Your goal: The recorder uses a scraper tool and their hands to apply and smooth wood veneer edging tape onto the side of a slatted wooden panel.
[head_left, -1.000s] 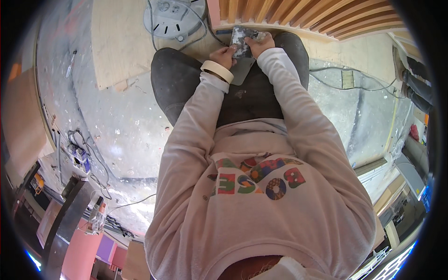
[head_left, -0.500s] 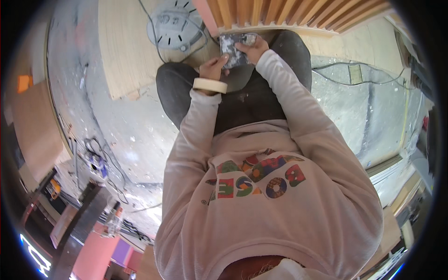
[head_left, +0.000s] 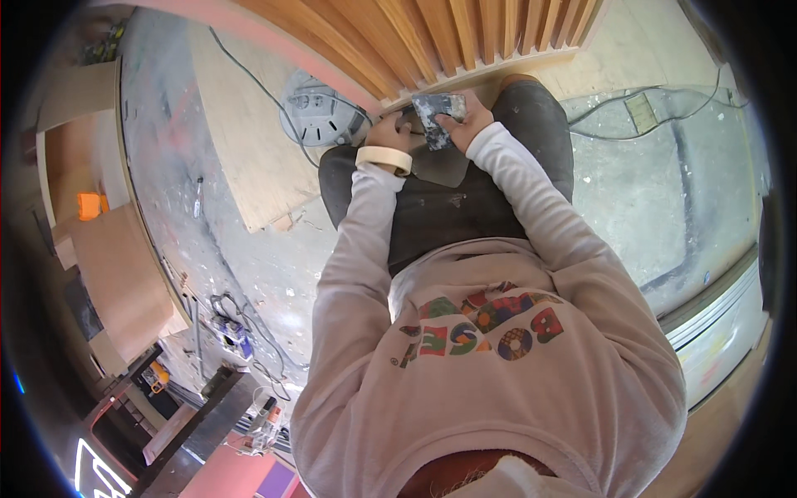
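Speckled slab (head_left: 433, 120) in right hand (head_left: 473, 124), left hand (head_left: 388, 133) near

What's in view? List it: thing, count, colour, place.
Flat piece: one, white-smeared dark, in right hand
Tape ring: one, cream, around left wrist
Slatted panel: one, orange-brown, top
Round unit: one, grey, upper left of centre
Plywood sheet: one, pale, left floor
Boxy item: one, orange, far left
Corded item: one, purple, lower left
Edge clutter: count unclear, mixed colours, lower left
Sweatshirt: one, whitish, centre
Trousers: one pair, dark, upper centre
Left hand: one, bare, beside flat piece
Right hand: one, bare, gripping flat piece
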Demonstrator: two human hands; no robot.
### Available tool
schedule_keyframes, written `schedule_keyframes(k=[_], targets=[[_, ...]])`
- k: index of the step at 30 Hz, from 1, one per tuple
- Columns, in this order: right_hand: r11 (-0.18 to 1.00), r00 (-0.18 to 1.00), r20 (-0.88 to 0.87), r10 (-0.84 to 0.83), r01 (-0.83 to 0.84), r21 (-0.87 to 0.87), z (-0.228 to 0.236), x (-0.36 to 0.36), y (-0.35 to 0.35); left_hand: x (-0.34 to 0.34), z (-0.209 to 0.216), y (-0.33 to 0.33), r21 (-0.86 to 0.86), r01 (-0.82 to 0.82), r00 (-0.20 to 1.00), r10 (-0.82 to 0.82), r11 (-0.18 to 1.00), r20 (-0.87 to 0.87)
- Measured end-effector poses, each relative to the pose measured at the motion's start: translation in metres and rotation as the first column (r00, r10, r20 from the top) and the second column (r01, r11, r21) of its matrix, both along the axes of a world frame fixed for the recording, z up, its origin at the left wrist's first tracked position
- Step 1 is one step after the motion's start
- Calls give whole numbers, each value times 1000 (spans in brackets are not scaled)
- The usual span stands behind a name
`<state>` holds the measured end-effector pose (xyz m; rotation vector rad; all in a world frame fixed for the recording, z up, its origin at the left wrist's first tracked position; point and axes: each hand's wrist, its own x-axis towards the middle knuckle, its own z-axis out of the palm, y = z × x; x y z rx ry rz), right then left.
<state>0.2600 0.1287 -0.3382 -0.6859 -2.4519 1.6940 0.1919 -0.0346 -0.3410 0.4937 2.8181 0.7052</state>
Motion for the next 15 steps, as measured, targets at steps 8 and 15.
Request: schedule_keyframes(k=[8,15], targets=[[555,891,-145,-431,135,-821,38,4,74,1,53,-34,443,-128,911,282,887,-302],[850,676,-541,-500,503,-157,186,41,296,-63,175,-16,733,72,728,466,677,-503]])
